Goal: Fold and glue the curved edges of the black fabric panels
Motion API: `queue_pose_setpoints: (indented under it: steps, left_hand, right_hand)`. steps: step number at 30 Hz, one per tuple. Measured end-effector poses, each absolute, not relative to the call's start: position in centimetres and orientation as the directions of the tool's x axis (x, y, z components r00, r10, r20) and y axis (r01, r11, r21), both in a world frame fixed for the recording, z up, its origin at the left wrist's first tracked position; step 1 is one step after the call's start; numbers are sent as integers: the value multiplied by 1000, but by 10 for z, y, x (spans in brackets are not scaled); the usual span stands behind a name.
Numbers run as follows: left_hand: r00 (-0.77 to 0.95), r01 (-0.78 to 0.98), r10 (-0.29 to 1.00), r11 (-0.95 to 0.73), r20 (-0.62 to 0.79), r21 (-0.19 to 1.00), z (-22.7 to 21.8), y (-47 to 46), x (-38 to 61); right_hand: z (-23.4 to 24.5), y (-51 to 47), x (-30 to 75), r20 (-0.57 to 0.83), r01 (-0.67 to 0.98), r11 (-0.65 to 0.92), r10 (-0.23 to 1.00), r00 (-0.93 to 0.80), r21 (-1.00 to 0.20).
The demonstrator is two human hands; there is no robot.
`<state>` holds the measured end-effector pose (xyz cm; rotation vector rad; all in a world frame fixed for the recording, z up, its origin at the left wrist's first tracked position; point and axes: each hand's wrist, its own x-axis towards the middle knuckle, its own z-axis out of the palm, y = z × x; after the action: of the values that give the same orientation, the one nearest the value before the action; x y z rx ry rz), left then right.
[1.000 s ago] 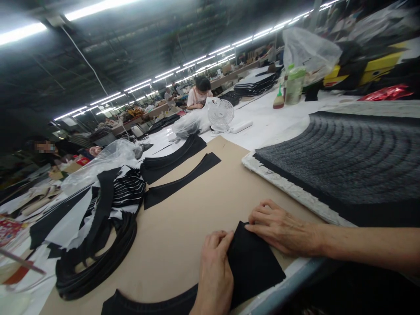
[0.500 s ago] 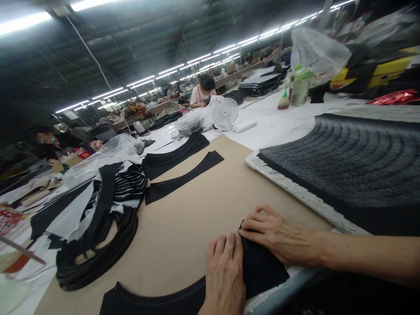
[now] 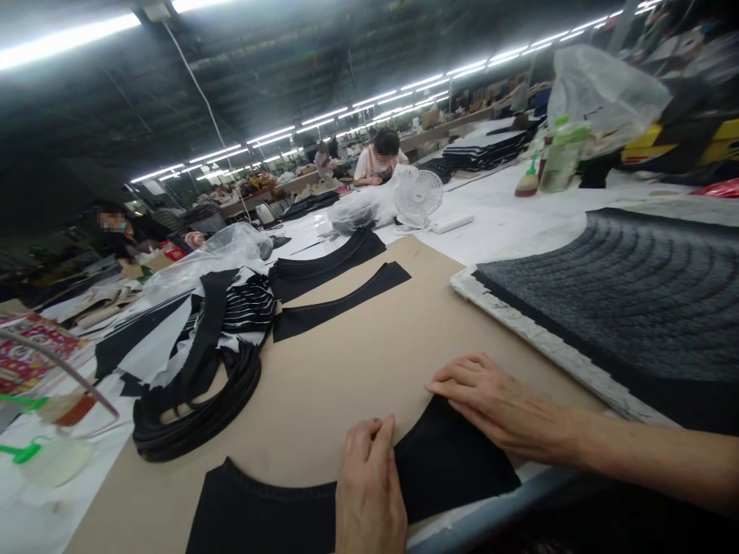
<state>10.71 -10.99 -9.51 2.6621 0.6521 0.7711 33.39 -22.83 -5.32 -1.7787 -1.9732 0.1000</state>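
Note:
A black curved piece of material [image 3: 456, 469] lies along the near edge of the tan board [image 3: 346, 377], its concave edge facing away from me. My left hand [image 3: 372, 481] rests over the middle of that curve, fingers bent and tips drawn together at the edge. At the piece's right upper corner, my right hand [image 3: 490, 400] has its fingers pressed together on the material. Both thumbs are mostly hidden. Beyond my hands lie a narrow black curved strip [image 3: 340, 302] and several stacked black curved pieces [image 3: 329, 261].
A looped bundle of black strips [image 3: 202, 408] sits at left. On the right, dark textured sheets [image 3: 623, 300] lie on a white slab [image 3: 519, 335]. Farther back stand a white fan [image 3: 419, 194] and glue bottles [image 3: 557, 161]. Two people [image 3: 378, 161] are across the tables.
My left hand has slid left along the curved edge, its fingers drawing together. My right hand stays by the corner, slightly shifted. The whole view has swung a little to the left.

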Motion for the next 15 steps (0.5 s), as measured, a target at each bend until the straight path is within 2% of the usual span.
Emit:
queue_pose_setpoints:
  steps: [3,7,10,15]
  left_hand:
    - [749,365,429,-903,504,226,-116,-120,95]
    - [753,339,313,-938,578,66,-134,-131,95]
    - [725,364,306,-931,617,35,-133,-133,97]
    - [770,371,328,-928,547,33,-126,-135,95]
  right_hand:
    - [-60,-232,323,267,925,227,952,-146,-304]
    - [-71,-234,317,241,934,239,954,-177,-265]
    - [-68,-231,317,238,938,230,956,-169,-258]
    - [-62,-226,304,251,933,248,951,-183,-259]
